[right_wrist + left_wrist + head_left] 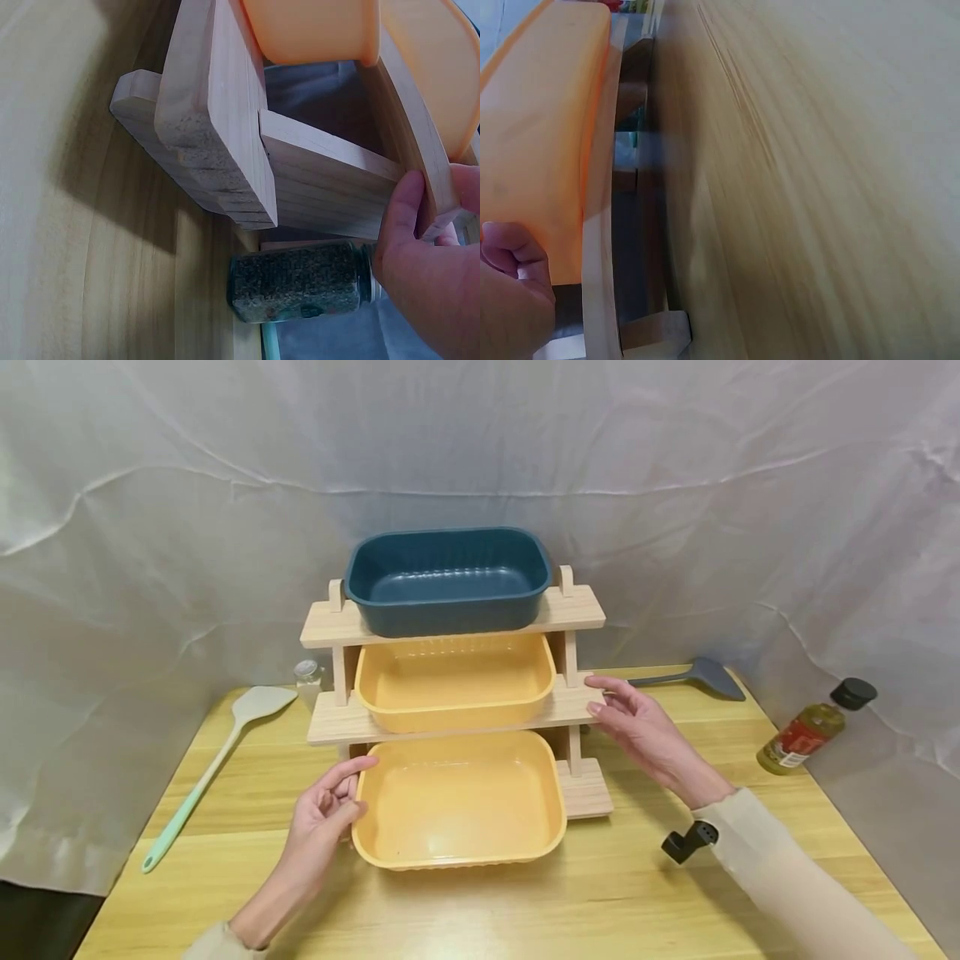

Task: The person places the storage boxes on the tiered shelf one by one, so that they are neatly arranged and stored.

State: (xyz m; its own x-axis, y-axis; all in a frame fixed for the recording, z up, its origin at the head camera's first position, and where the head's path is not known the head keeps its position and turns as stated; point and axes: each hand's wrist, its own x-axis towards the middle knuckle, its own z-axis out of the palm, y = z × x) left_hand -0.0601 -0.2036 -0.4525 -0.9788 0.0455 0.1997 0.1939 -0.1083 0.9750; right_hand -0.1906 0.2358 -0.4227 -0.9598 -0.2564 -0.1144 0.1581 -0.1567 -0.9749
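A three-tier wooden shelf rack stands on the table. Its top tier bears a dark blue bin; a yellow bin sits on the middle tier. On the bottom tier lies another yellow bin, jutting forward over the front edge. My left hand grips this lower bin at its left end, index finger at the rim; the left wrist view shows curled fingers against its wall. My right hand pinches the right end of the middle shelf board, thumb on the front edge.
A spatula with a green handle lies left of the rack, near a small capped jar. Behind on the right are a dark grey spatula and a black-capped bottle. In the right wrist view, a spice jar stands past the rack.
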